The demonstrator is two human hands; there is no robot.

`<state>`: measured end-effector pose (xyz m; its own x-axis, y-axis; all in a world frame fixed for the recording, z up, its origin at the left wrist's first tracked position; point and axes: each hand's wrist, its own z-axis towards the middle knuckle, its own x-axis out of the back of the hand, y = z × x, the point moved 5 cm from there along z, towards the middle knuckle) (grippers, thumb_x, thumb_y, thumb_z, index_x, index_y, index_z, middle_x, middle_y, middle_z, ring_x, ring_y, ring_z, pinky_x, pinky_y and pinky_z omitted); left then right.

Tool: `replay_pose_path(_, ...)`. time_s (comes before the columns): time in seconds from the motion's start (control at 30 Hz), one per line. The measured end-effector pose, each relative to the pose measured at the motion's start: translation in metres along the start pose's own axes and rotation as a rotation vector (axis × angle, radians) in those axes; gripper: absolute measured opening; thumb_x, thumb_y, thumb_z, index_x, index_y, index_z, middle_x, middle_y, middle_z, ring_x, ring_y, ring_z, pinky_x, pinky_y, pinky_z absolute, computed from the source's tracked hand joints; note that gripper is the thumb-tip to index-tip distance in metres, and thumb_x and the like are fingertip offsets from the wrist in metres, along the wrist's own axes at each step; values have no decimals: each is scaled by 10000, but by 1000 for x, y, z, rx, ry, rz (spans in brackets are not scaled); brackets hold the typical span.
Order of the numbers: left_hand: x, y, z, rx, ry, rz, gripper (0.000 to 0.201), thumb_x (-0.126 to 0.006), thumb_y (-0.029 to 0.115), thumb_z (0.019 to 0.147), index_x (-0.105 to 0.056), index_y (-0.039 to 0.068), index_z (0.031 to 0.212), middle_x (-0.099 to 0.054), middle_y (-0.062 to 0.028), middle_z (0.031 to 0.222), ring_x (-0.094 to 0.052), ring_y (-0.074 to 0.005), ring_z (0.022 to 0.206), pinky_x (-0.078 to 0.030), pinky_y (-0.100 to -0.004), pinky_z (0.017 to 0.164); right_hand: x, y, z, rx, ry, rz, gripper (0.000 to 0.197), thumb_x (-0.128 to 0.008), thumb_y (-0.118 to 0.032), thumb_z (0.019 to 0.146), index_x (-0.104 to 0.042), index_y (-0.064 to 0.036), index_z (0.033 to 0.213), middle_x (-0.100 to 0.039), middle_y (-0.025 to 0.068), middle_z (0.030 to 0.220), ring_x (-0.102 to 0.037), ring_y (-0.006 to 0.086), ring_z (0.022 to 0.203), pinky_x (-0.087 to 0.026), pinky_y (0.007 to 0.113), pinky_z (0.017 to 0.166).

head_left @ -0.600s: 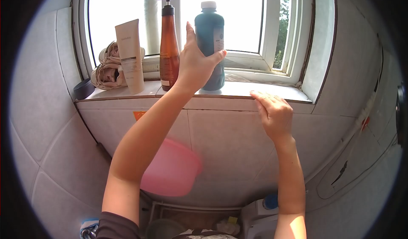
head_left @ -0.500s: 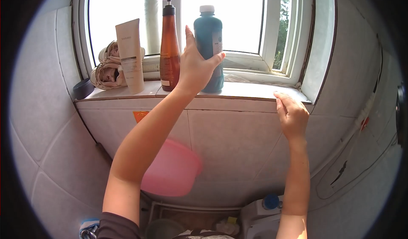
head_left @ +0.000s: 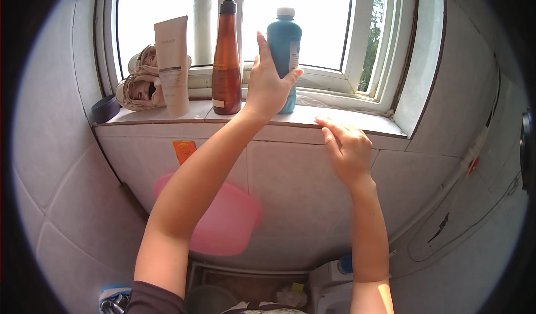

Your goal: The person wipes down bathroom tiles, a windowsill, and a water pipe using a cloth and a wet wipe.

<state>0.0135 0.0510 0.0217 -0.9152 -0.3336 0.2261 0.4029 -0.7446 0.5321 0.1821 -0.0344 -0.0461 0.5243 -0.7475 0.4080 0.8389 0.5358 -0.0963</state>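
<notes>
A teal bottle [head_left: 283, 37] with a white cap stands upright on the tiled window sill [head_left: 340, 123]. My left hand [head_left: 269, 85] is wrapped round its left side, thumb across the front; part of the fingers is hidden. My right hand [head_left: 347, 146] is at the sill's front edge, right of the bottle, fingers stretched forward and thumb apart, with nothing seen in it. Just left of the teal bottle stands a brown pump bottle [head_left: 226, 63] with a black pump. Beside that is a beige squeeze tube [head_left: 173, 68], standing on its cap end.
Light-coloured shoes [head_left: 139, 90] and a dark round lid-like piece [head_left: 106, 109] sit at the sill's left end. Below hang an orange card [head_left: 183, 150] and a pink basin [head_left: 229, 219] against the wall. A white appliance [head_left: 326, 280] stands low down. Cables [head_left: 446, 252] run along the right wall.
My right hand has moved left along the sill's edge toward the teal bottle. My left hand stays on that bottle, and the view has shifted slightly.
</notes>
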Motion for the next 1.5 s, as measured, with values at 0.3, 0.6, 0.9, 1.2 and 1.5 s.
replay_pose_path(0.3,46,30,-98,-183,41,-47,607,-579,135,840,-359,70,1402,-434,-136,1367,-399,-247,1300,-318,-398,1069,5,37,-2,-151,43,-317,278,-528,-282,914,-719,-85,963,-675,114,818,-630,298,798,-490,417,757)
replay_pose_path(0.6,73,-5,-165,114,-15,-277,380,-558,57,841,-492,41,1215,-501,-99,1285,-453,-216,1247,-337,-390,1058,-7,-13,-2,-160,-81,107,355,-552,-9,816,-699,-126,1117,-702,90,991,-651,200,910,-501,293,831)
replay_pose_path(0.9,82,-19,-190,499,-151,-635,515,-563,70,853,-432,6,1348,-519,-152,1308,-499,-256,1232,-387,-401,1050,-57,-52,-62,-774,-279,1660,376,-541,-74,917,-554,1,1285,-627,113,1198,-592,185,1101,-466,318,958)
replay_pose_path(1.2,71,-27,-220,661,-206,-788,333,-655,62,877,-505,-3,1167,-629,-114,1116,-606,-168,1044,-498,-326,895,-72,-90,-82,-828,-376,1607,278,-616,-127,912,-553,-34,1166,-652,88,1078,-608,141,975,-492,279,829)
replay_pose_path(1.5,100,-29,-211,509,-143,-694,82,-564,55,928,-527,35,998,-614,-39,911,-602,-96,857,-521,-268,734,-65,-94,-76,-525,-340,1211,228,-550,39,900,-614,24,1119,-665,63,983,-618,107,899,-509,244,766)
